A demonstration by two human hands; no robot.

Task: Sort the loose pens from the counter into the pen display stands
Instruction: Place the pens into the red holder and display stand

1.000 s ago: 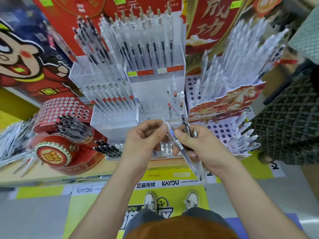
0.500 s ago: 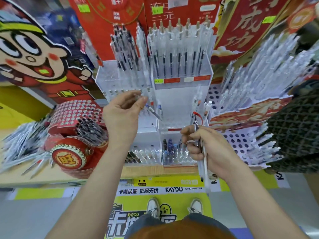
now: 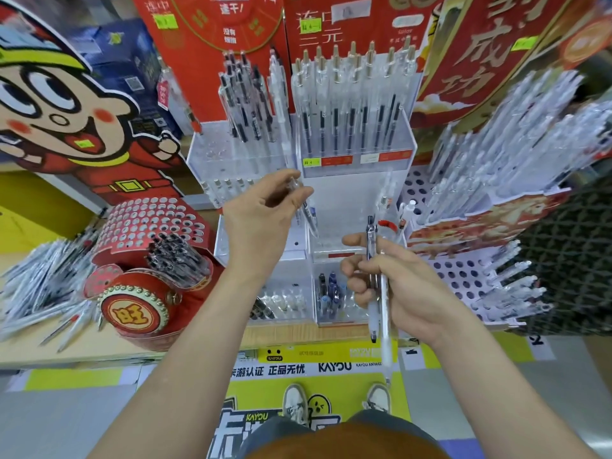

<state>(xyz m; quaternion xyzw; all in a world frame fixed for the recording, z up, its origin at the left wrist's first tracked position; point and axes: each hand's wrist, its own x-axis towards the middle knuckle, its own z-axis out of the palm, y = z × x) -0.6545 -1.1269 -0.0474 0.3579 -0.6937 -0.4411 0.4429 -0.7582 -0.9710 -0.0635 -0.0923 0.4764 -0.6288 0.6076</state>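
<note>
Both hands hold pens in front of the displays. The left hand [image 3: 261,223] is raised before the clear stand [image 3: 347,193], its thumb and fingertips pinching a clear pen [image 3: 306,213] near its upper end. That pen hangs tilted, tip down and to the right, over the stand's middle tier. Whether the tip touches the tier I cannot tell, since the clear plastic blurs there.

The right hand [image 3: 407,289] sits lower and nearer, fingers curled round two pens held side by side and nearly upright. One is a dark pen [image 3: 371,233] whose clip end juts above the fist. The other is a white pen [image 3: 384,346] whose tip reaches down past the counter edge.

The clear stand rises in steps. Rows of clear pens with dark refills stand upright in its top tiers, and a few pens stand at the right of the middle tier. Blue and black ones sit packed in the bottom compartments, just beyond the right hand's knuckles.

Left of it stands a red drum stand [image 3: 139,306] with a holed top and a cluster of black pens. Further left, loose pens [image 3: 43,293] lie heaped on the wooden counter [image 3: 99,354]. To the right is a white holed stand [image 3: 463,276] bristling with clear pens. Two pale shoes [image 3: 294,402] show on the floor below.
</note>
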